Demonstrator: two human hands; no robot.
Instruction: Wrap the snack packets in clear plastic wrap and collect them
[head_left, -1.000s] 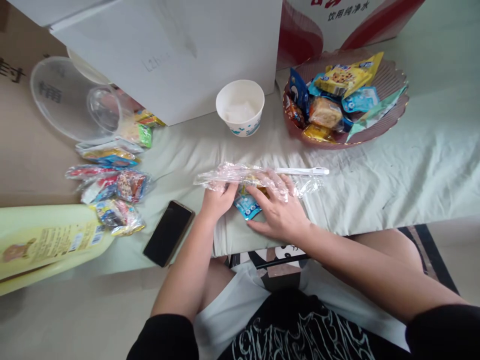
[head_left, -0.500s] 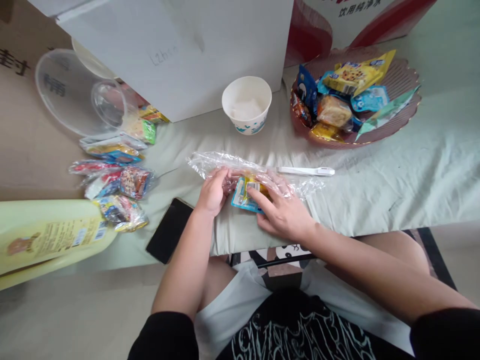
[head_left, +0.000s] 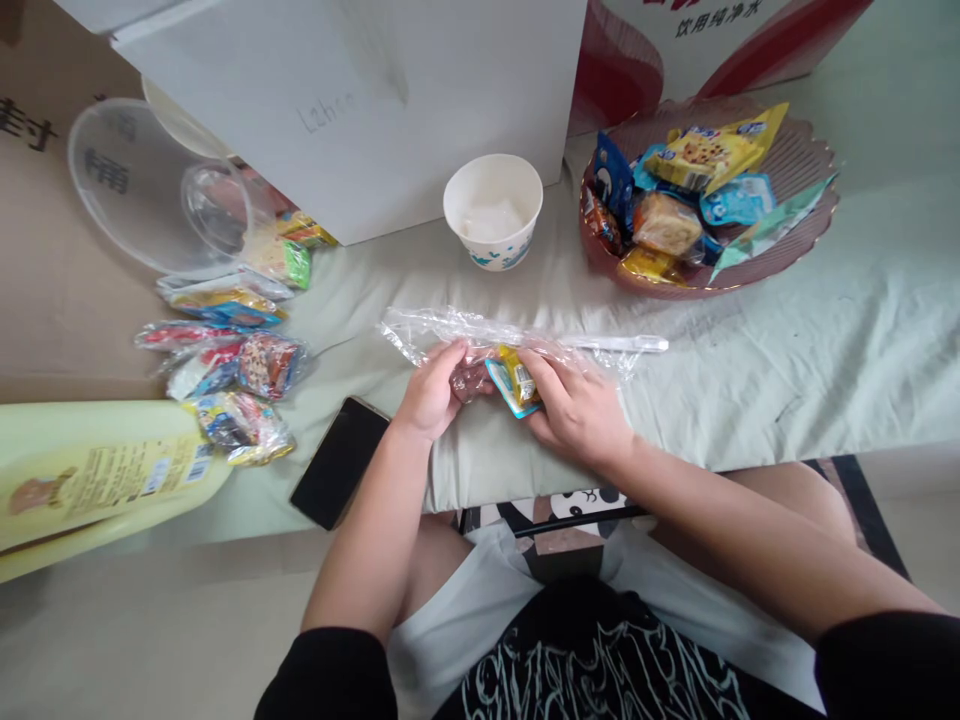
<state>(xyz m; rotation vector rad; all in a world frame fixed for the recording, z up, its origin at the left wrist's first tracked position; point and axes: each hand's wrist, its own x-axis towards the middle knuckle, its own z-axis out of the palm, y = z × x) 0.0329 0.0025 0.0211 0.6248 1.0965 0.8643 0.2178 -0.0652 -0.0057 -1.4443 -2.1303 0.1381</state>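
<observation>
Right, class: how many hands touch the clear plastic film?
2: left hand grips the crinkled clear plastic film left of middle; right hand at middle, holding a yellow-and-blue snack packet.

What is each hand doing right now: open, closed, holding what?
Left hand: closed, fingers gripping the plastic bag.
Right hand: closed, holding the snack packet against the plastic bag.
</observation>
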